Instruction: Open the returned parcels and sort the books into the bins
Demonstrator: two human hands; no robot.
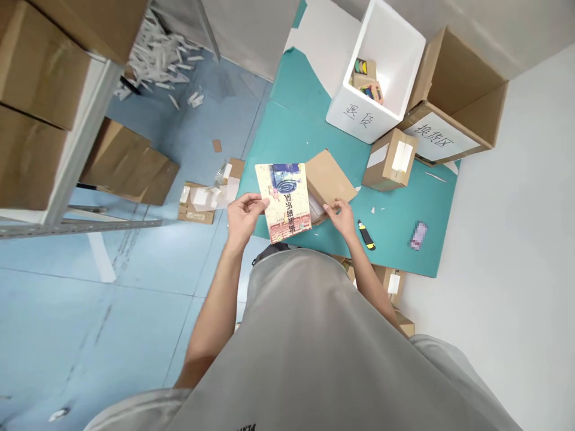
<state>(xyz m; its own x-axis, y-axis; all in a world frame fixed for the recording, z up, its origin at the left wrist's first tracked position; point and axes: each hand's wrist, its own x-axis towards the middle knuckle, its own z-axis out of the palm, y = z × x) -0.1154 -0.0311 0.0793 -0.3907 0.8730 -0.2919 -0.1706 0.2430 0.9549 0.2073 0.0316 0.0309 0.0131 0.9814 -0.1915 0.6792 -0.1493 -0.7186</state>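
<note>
Between the thumb and fingers of my left hand (244,216) is the left edge of a thin picture book (287,203). Its cream cover has a blue picture and printed characters, upside down to me. My right hand (342,216) pinches the near edge of a small brown cardboard box (330,176) on the green table (283,114). The box's lid is partly raised and its inside is mostly hidden. Close to my right hand lies a yellow and black utility knife (366,235).
A white foam bin (345,114) with small boxes inside stands at the back, beside a large open carton (480,120). A taped box (390,160) sits before them. A blurred pinkish item (418,235) lies right. Cartons on a shelf (85,143) stand left.
</note>
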